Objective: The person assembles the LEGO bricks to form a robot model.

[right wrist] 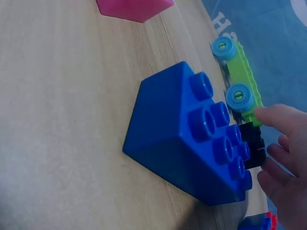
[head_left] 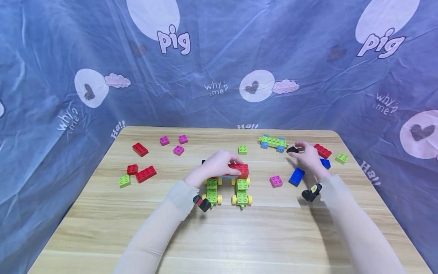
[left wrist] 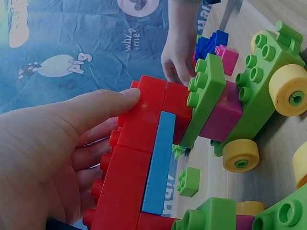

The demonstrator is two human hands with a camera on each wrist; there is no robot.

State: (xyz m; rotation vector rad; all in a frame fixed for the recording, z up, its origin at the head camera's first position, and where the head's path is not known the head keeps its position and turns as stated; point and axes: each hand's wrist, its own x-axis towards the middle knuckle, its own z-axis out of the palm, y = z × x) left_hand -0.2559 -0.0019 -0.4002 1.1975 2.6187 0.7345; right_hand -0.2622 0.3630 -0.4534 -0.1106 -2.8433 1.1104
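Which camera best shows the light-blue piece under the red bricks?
The left wrist view: the light-blue piece shows close, its long side clear of the left hand. The head view shows only a thin strip below the red bricks; the right wrist view doesn't show it.

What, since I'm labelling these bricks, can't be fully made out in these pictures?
Head view: much of the red bricks, behind the left hand.
Head view: part of a blue piece, behind the right hand.
Left wrist view: most of one yellow wheel, cut off by the right edge.
Right wrist view: part of the black brick, behind the near blue brick.
Right wrist view: part of the pink brick, cut off by the top edge.
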